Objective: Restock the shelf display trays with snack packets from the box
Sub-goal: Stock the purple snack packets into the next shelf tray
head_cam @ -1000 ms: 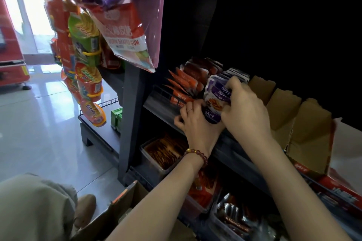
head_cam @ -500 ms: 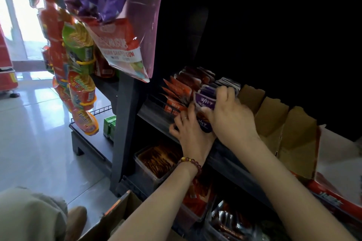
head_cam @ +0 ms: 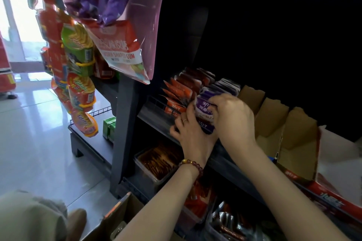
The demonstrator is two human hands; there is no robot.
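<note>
Left hand point(head_cam: 193, 133) presses straight fingers beside purple snack packets point(head_cam: 203, 108), right hand point(head_cam: 233, 121) curls over them, seating them on the shelf point(head_cam: 153, 121); next likely needs a level push, then release

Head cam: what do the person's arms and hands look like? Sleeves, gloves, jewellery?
No gloves, and no sleeves in view on either forearm. The left hand has a thin ring on one finger and a beaded bracelet at the wrist, with amber and dark reddish beads. The right hand and its wrist show no jewellery.
</note>
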